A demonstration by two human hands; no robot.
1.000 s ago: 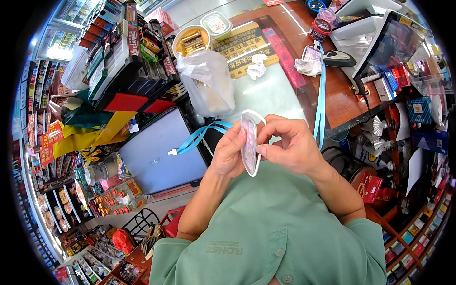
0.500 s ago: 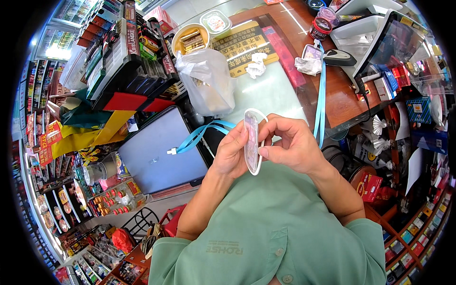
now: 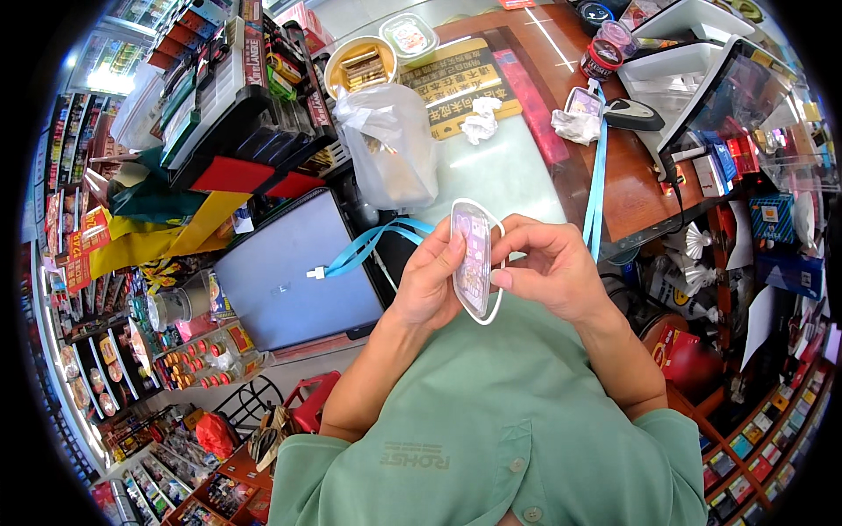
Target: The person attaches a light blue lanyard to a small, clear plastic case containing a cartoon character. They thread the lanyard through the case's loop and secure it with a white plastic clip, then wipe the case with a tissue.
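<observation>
A flat, rounded card holder (image 3: 474, 259) with a purple patterned face and a white rim is held in front of my chest. My left hand (image 3: 430, 279) grips its left side, thumb on the face. My right hand (image 3: 551, 267) pinches the white rim (image 3: 500, 230) at the right, where it stands apart from the patterned panel. A light blue lanyard (image 3: 364, 245) with a white clip lies just left of my left hand; whether it joins the holder is hidden.
A closed laptop (image 3: 294, 285) lies at the left. Beyond my hands are a white plastic bag (image 3: 386, 145), crumpled tissue (image 3: 480, 121) and a yellow-and-black sign (image 3: 465, 83). Another card holder (image 3: 583, 103) with a blue strap, a barcode scanner (image 3: 633, 114) and a monitor (image 3: 724, 96) are at the right.
The card holder has turned so more of its patterned face shows. My right hand has shifted slightly right, and the white rim stands at the panel's right side.
</observation>
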